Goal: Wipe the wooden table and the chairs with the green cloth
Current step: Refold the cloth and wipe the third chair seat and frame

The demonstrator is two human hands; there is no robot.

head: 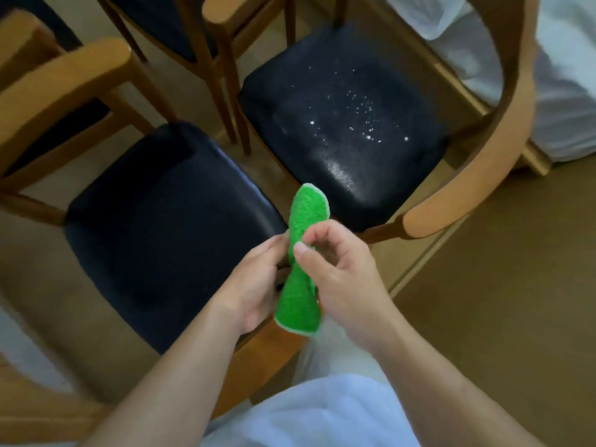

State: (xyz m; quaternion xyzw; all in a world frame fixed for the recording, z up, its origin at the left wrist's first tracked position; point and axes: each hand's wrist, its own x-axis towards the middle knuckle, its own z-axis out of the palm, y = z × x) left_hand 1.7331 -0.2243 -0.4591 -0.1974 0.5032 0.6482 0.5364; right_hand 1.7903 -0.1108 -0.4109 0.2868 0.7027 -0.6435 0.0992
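I hold the green cloth (301,269) upright in front of me with both hands. My left hand (254,285) grips its middle from the left, and my right hand (338,275) pinches it from the right with thumb and fingers. Below the hands stands a wooden chair with a dark padded seat (161,227). To its right is a second wooden chair (345,124) whose dark seat carries scattered white droplets and a wet sheen. The wooden table is not in view.
A curved wooden backrest (483,150) of the right chair arcs along the right side. More wooden chairs (180,30) stand behind. White fabric (561,91) lies at the upper right, and brown floor (503,285) spreads to the right.
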